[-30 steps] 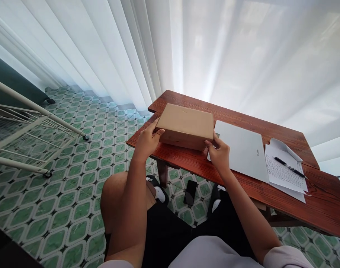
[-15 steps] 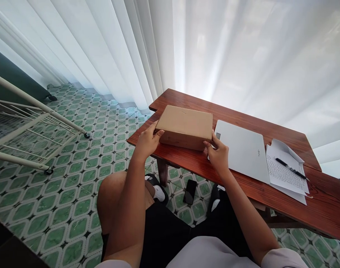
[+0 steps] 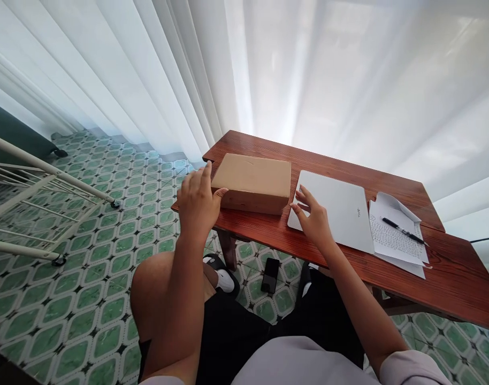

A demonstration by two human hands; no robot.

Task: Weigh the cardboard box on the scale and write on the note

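A flat brown cardboard box [image 3: 254,179] lies on the left end of a low red-brown wooden table [image 3: 336,256]. My left hand [image 3: 196,206] is beside the box's left end, fingers spread, thumb touching its near corner. My right hand [image 3: 314,219] rests open on the near left corner of a closed white laptop [image 3: 338,208], just right of the box, fingers apart and holding nothing.
Handwritten paper sheets [image 3: 395,238] with a black pen [image 3: 400,230] lie right of the laptop. A dark phone [image 3: 270,274] lies on the green patterned floor under the table. A white metal rack [image 3: 39,192] stands at left. White curtains hang behind.
Both hands have let go of the box ends. The left hand opened beside the box; the right moved onto the laptop corner. The view shifted slightly.
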